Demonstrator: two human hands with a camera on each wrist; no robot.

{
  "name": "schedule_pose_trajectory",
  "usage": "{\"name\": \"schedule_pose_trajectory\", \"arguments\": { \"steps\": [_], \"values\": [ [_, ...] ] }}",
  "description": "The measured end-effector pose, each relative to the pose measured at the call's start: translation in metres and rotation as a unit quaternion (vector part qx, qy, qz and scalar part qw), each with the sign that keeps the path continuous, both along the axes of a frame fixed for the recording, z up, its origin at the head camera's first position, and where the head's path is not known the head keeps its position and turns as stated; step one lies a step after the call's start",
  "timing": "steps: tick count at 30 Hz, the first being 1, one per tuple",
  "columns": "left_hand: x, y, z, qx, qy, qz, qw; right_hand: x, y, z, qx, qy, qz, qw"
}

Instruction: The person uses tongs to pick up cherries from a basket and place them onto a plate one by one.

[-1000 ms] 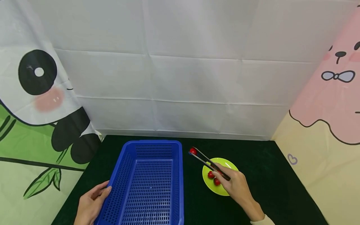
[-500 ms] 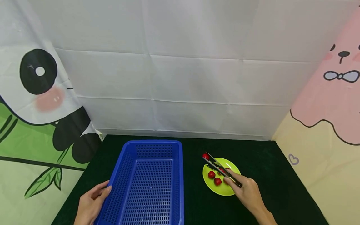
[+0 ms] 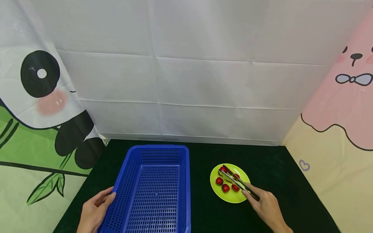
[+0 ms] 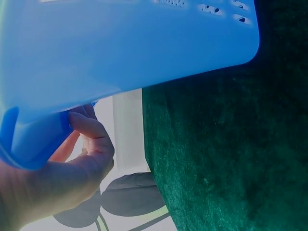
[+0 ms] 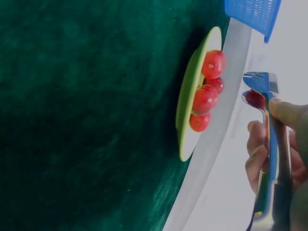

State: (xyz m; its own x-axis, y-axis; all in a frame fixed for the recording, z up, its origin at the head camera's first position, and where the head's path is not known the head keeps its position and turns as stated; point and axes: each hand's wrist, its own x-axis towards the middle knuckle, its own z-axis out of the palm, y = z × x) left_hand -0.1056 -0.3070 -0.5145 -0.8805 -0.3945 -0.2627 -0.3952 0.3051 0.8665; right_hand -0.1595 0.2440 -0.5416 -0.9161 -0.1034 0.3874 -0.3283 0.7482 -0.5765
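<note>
My left hand (image 3: 93, 210) grips the left rim of a blue plastic basket (image 3: 187, 187); in the left wrist view its fingers (image 4: 94, 130) curl at the rim beside the blue outer wall. My right hand (image 3: 266, 205) holds metal tongs (image 3: 240, 184) slanting over a lime-green plate (image 3: 215, 191). One tong end is fork-shaped, the other spoon-shaped, as the right wrist view shows. A red cherry tomato (image 3: 223, 169) overlaps the tong tips near the plate's far left side. In the right wrist view, red shows at the spoon-shaped end. Several more cherry tomatoes (image 5: 205, 99) lie on the plate.
Dark green cloth (image 3: 201, 210) covers the table. A white curtain (image 3: 198, 119) hangs behind it, with cartoon-printed sheets at left and right. The basket stands left of the plate, a strip of green cloth between them.
The tongs and the tomato at their tips have moved right and toward me, from beside the basket to over the plate. My left hand and the basket have stayed put.
</note>
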Motion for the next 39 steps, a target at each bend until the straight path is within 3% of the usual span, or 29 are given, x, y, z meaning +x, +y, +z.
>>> {"name": "schedule_pose_trajectory", "arguments": {
  "steps": [15,31,39],
  "values": [
    [0.001,0.000,0.000,0.003,0.002,0.002,1.0000,0.004,0.017,-0.002,0.048,-0.108,-0.013,0.9928],
    [0.000,-0.001,0.000,-0.001,-0.001,-0.001,1.0000,0.004,0.020,-0.002,0.051,-0.116,-0.007,0.9919],
    [0.000,-0.002,0.001,-0.002,-0.004,-0.004,1.0000,0.003,0.016,-0.001,0.054,-0.097,-0.015,0.9937]
  ]
}}
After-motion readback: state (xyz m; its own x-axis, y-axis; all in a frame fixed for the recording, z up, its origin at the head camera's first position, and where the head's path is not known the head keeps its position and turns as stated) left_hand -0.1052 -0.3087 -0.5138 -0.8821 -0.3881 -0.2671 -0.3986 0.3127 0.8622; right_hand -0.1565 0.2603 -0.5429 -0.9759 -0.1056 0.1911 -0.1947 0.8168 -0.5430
